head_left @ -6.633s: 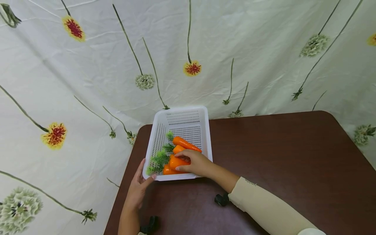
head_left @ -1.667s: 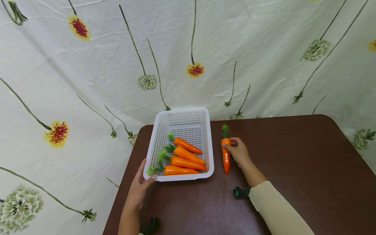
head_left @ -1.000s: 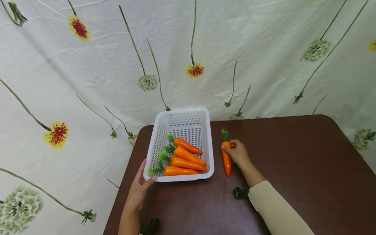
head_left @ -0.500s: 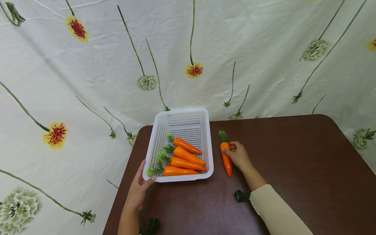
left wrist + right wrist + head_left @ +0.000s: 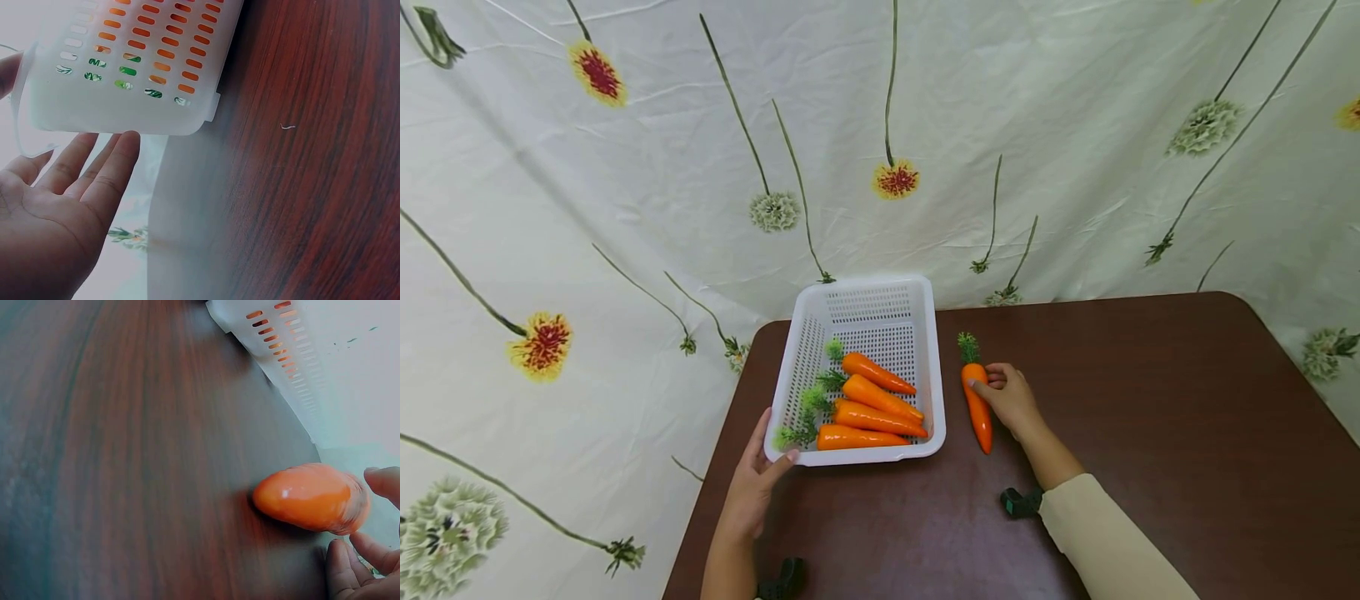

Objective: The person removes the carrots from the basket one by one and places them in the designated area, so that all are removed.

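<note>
A white plastic basket point(image 5: 930, 333) with slotted walls stands on the table and holds several orange carrots point(image 5: 880, 417) with green tops. My left hand point(image 5: 752, 479) holds its near left corner, thumb at the front rim and fingers along the side. In the left wrist view, those fingertips point(image 5: 129, 144) touch the outer wall. Right of the basket a single carrot point(image 5: 976, 408) lies on the table, green top pointing away from me. My right hand point(image 5: 1015, 400) is at its thick end with thumb and fingers loosely parted about it. In the right wrist view, this carrot point(image 5: 306, 499) lies against the wood.
The dark brown wooden table point(image 5: 1112, 400) has rounded far corners. A pale cloth point(image 5: 1060, 125) printed with flowers hangs behind and to the left. The basket stands close to the table's far left edge. Black devices point(image 5: 1021, 502) are strapped at both wrists.
My right hand went from the carrots inside the basket to the table on the right with one carrot, then shifted it slightly nearer. Its thumb has just eased back. My left hand stays put.
</note>
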